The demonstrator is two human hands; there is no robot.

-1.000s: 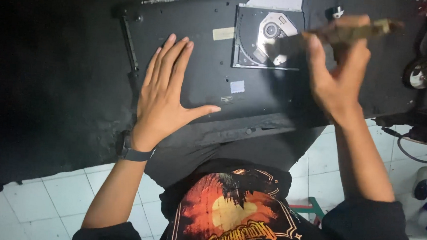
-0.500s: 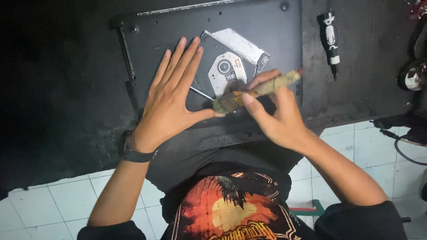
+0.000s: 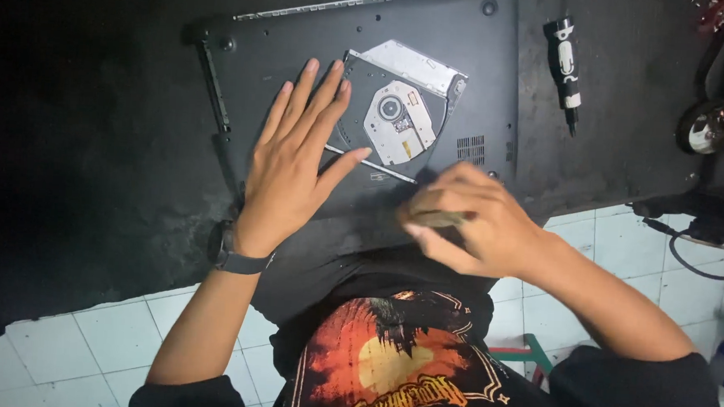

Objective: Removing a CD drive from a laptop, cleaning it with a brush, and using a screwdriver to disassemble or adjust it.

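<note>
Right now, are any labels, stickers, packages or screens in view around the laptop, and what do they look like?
No packages or screens in view.
Small sticker: on the upturned dark laptop base, just below the optical drive, beside the left hand; pale, rectangular.
Printed shirt graphic: on the person's chest; orange and red on black.

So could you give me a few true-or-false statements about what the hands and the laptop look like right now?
1. The left hand lies flat with spread fingers on the laptop's underside. True.
2. The right hand is empty. False: it grips a slim brownish tool.
3. The optical drive is exposed. True.
4. The small black tool is held. False: it lies alone on the dark surface.
</note>
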